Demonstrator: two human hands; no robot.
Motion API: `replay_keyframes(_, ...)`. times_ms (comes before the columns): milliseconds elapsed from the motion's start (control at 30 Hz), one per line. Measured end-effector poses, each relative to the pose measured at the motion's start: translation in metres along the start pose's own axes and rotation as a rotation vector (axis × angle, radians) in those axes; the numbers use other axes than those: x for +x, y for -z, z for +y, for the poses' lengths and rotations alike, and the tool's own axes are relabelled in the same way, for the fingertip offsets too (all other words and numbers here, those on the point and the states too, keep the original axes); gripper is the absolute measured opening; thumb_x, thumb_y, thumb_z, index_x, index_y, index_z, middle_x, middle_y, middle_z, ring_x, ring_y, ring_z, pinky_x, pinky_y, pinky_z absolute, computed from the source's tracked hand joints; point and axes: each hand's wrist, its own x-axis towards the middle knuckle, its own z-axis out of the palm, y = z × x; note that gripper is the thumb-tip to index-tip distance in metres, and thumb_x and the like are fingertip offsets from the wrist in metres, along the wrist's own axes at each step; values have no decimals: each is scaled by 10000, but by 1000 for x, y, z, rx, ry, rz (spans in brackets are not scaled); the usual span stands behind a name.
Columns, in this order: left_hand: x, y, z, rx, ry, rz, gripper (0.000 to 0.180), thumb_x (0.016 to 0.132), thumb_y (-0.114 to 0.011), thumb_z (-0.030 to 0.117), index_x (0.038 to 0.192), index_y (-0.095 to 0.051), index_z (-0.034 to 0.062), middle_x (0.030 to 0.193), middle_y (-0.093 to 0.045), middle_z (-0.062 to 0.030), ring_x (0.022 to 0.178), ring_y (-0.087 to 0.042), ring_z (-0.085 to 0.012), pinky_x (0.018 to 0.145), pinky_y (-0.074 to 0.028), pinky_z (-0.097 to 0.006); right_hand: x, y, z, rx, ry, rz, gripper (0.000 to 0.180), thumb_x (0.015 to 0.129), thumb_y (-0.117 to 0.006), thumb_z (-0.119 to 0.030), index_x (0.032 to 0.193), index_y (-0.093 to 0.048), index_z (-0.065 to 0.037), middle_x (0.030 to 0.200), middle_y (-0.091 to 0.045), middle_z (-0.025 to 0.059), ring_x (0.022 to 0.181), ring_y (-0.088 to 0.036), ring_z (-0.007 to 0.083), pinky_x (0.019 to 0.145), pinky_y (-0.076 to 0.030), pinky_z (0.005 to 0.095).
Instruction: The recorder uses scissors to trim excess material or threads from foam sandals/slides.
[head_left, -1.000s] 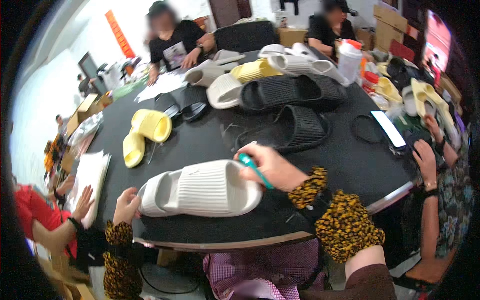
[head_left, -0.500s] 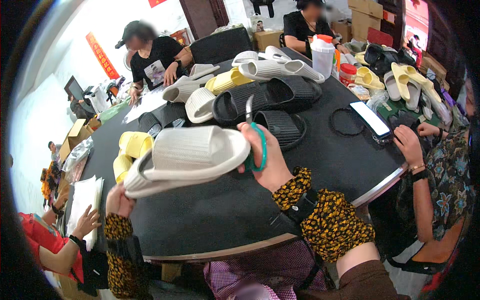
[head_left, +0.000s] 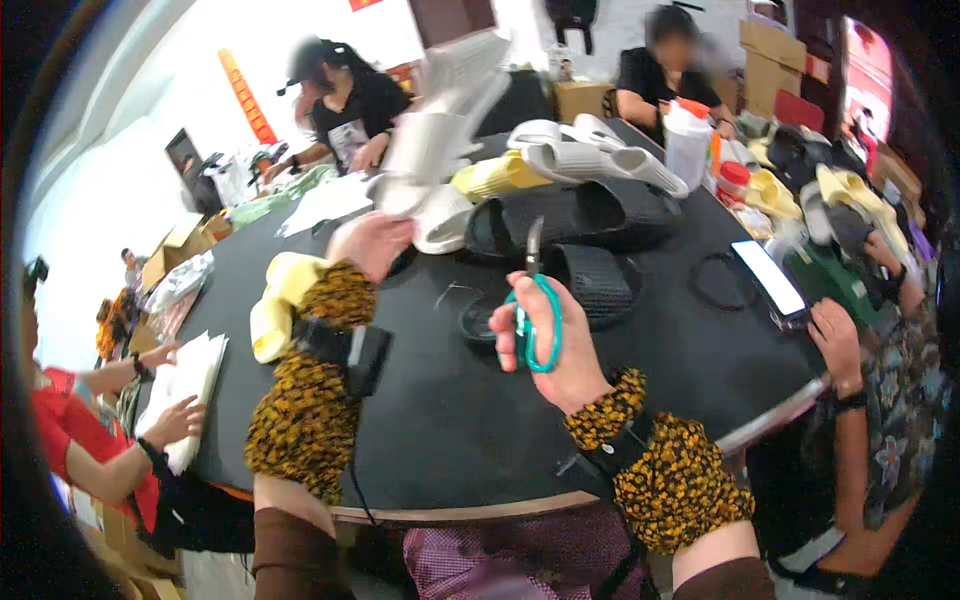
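Note:
My right hand is closed around curved-blade scissors with teal handles, blades pointing up and away from me. My left hand reaches forward over the table, fingers stretched out and somewhat blurred. Just beyond it a light grey-white slipper is smeared by motion and looks apart from the fingers. Another pale blurred slipper shape shows above it. Near my left forearm lie yellow slippers. Black slippers rest past my right hand, beside a yellow slipper and more pale ones.
The black table has a phone, a black ring-shaped cord and a lidded bottle on its right. A person in red at left handles white sheets. Other people sit opposite and at right, near heaped slippers.
My left hand has moved forward and right, and the grey-white slipper has left it toward the far pile. My right hand, still holding the scissors, is slightly lower and farther right in view.

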Motion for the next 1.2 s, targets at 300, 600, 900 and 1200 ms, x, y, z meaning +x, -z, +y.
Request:
replay_keyframes(300, -24, -28, -34, 541, 9, 483, 419, 828, -564, 95, 1209, -426, -11, 989, -581, -178, 797, -609, -277, 654, -532, -382, -11, 7, 1, -164, 9, -65, 336, 903, -524, -328, 1087, -470, -52, 699, -554, 86, 534, -531, 126, 439, -433, 263)
replay_keyframes(600, -101, 143, 7, 821, 80, 874, 285, 812, -521, 39, 1093, -550, 3, 834, -563, -106, 541, -525, -163, 413, -428, -283, -3, 14, 9, -249, -89, -128, 321, 879, -581, -293, 1063, -470, -54, 696, -553, 56, 512, -533, 97, 407, -417, 224)
replay_keyframes(900, -137, 175, 10, 1133, 167, 858, 381, 764, -514, 94, 1141, -571, 87, 849, -630, -71, 643, -593, -194, 564, -489, -322, -6, 9, 15, -287, -142, -170, 336, 877, -585, -280, 1082, -464, -43, 698, -562, 55, 496, -542, 93, 391, -413, 216)
replay_keyframes(1200, -123, 169, -15, 2054, -17, 618, 173, 712, -596, 183, 815, -672, 66, 767, -655, -131, 751, -637, -261, 685, -492, -353, -5, 8, 10, -304, -148, -165, 351, 872, -591, -300, 1074, -462, -43, 695, -557, 44, 494, -533, 84, 392, -414, 212)
